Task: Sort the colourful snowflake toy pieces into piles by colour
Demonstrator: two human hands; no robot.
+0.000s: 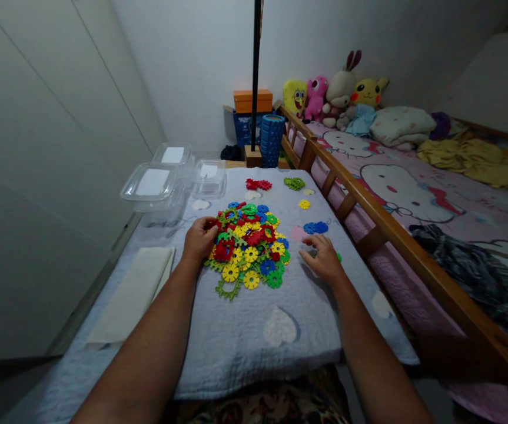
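Observation:
A mixed pile of plastic interlocking pieces [249, 250] in red, yellow, green and blue lies mid-table; many are notched discs. At its left edge is my left hand [199, 239], fingers curled and thumb drawn in close beside red pieces. What its fingertips hold is mostly hidden. Apart from the pile, over the right side of the cloth, my right hand [323, 257] is open with its fingers spread. Just beyond it lie blue discs [315, 228], and a green disc [339, 257] shows partly beside its wrist. Farther back are a yellow disc [304, 204], light-green pieces [294, 184] and red pieces [258, 184].
Clear lidded containers [152, 184] stand at the table's back left. A folded pale sheet [134, 288] lies near the left edge. Behind the table rises a black pole [256, 76] on a wooden base. A wooden bed rail [351, 182] runs along the right.

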